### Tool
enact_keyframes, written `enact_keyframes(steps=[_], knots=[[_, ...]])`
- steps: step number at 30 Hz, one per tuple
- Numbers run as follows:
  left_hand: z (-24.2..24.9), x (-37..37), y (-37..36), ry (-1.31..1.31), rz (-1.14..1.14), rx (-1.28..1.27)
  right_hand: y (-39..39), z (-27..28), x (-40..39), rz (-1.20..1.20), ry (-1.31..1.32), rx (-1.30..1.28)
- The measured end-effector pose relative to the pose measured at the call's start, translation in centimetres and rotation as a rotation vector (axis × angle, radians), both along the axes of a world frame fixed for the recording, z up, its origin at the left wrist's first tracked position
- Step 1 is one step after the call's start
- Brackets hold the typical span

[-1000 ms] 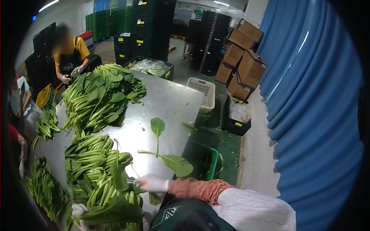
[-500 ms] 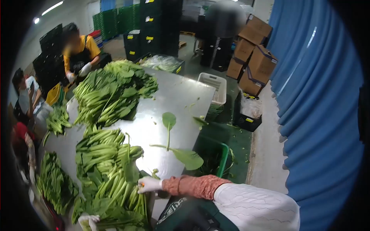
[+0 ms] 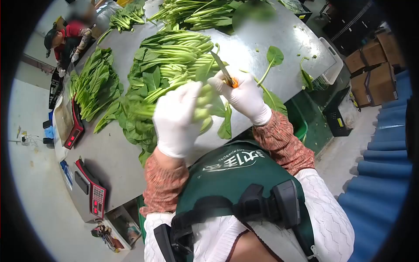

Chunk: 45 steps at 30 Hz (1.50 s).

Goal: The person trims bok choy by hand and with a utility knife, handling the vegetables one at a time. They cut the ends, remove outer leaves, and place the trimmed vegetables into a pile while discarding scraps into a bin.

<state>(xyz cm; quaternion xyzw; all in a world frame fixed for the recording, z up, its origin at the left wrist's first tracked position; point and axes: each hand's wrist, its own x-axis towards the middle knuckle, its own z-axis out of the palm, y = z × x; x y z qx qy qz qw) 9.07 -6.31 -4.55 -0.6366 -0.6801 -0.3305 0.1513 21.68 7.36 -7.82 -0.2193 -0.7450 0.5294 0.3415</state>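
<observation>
My left hand (image 3: 175, 124), in a white glove, is closed around a bunch of leafy greens (image 3: 203, 105). The stem ends point right and the leaves blur at its left. A small knife (image 3: 221, 67) with an orange handle is gripped in my gloved right hand (image 3: 248, 98), blade pointing up and left. Both hands are close together above the near edge of the metal table (image 3: 126, 179). Beyond them lies a heap of leafy greens (image 3: 183, 54) with pale green stems. A loose stem with broad leaves (image 3: 275, 56) rests to the right of my right hand.
Another heap of greens (image 3: 98, 83) lies at the left, beside a red scale (image 3: 75, 124). A second red scale (image 3: 92, 190) stands nearer. Off the table's right edge are a green bin (image 3: 301, 122), a black crate (image 3: 337, 120) and cardboard boxes (image 3: 371, 87). A co-worker (image 3: 70, 37) is at upper left.
The view has swung left and down. My left hand has risen from the heap with a bunch of greens. My right hand has come up beside it, and the knife now shows plainly.
</observation>
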Motion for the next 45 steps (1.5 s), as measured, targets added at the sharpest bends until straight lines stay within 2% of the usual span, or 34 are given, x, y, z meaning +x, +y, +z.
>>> enact_keyframes(steps=[2, 5, 6, 9, 13, 14, 17, 18, 21, 22, 24, 25, 26, 27, 29, 30, 33, 35, 38, 39, 40, 43, 44, 45], knots=[[-0.2, 0.9, 0.7, -0.023, 0.004, -0.085, 0.1, -0.4, 0.4, 0.028, 0.061, -0.010], [-1.2, 0.2, 1.3, -0.250, -0.036, 0.014, 0.8, 0.8, 2.4, -0.016, 0.046, -0.203], [-1.5, 0.0, 1.5, -0.315, -0.034, 0.010, 1.6, -1.5, 2.1, -0.113, 0.076, 0.113], [-1.9, 0.3, 1.9, -0.479, -0.046, -0.041, 1.6, -2.2, 3.3, -0.191, -0.096, 0.581], [-0.7, 1.2, 2.4, -0.597, -0.099, -0.167, 1.1, -2.3, 4.0, -0.185, -0.267, 0.608], [-0.8, 1.2, 2.4, -0.628, -0.123, -0.181, 1.4, -2.9, 4.1, -0.174, -0.230, 0.542], [-1.3, 0.9, 2.5, -0.804, -0.117, -0.205, 4.5, -7.2, 4.7, -0.180, -0.236, 0.569], [-1.0, 1.0, 2.5, -0.896, -0.123, -0.223, 4.3, -6.0, 5.2, -0.065, -0.186, 0.053], [-1.0, -0.3, 2.9, -0.944, -0.196, -0.360, 4.6, -5.1, 5.0, 0.229, 0.056, -0.302], [-0.2, 0.0, 3.1, -1.263, -0.241, -0.437, 4.3, -3.0, 5.0, 0.311, 0.003, -0.304], [-0.4, -0.5, 3.5, -1.318, -0.326, -0.469, 3.7, 1.1, 5.2, 0.477, -0.104, -0.297], [-0.8, -0.8, 3.7, -1.310, -0.358, -0.456, 3.8, 1.2, 4.4, 0.515, -0.086, -0.227], [-0.7, -0.5, 3.7, -1.297, -0.294, -0.422, 3.8, 1.4, 4.2, 0.456, -0.099, -0.249], [-0.2, -0.1, 3.9, -1.167, -0.262, -0.422, 3.9, 1.5, 4.0, 0.397, -0.110, -0.272], [-1.8, -0.4, 3.7, -1.201, -0.295, -0.296, 3.9, 1.5, 3.5, 0.311, -0.142, -0.097], [-0.9, 0.4, 3.6, -1.235, -0.199, -0.280, 4.4, 0.1, 2.6, 0.253, -0.083, 0.137], [-1.2, -0.3, 3.1, -1.019, -0.114, -0.231, 5.1, -0.8, 2.9, 0.211, -0.064, 0.200], [-0.3, -2.2, 1.6, -1.126, 0.008, -0.101, 7.3, 0.4, 5.3, 0.142, -0.172, 0.467], [-0.3, -8.0, -3.0, -1.325, -0.012, 0.310, 11.8, 2.4, 12.3, 0.061, -0.461, 0.341], [0.1, -9.3, -4.8, -1.290, 0.019, 0.364, 12.8, 2.4, 13.7, -0.002, -0.600, 0.300], [0.0, -10.8, -6.9, -1.388, -0.016, 0.456, 12.4, 2.3, 13.5, -0.059, -0.672, 0.408], [1.1, -11.2, -10.9, -1.327, -0.060, 0.579, 11.0, -0.6, 13.1, -0.242, -0.870, 0.776], [1.4, -11.2, -12.2, -1.343, -0.061, 0.603, 10.8, -2.2, 11.9, -0.188, -0.933, 0.826], [1.3, -11.5, -13.5, -1.354, -0.066, 0.632, 9.5, -4.0, 10.5, -0.114, -0.772, 0.758]])
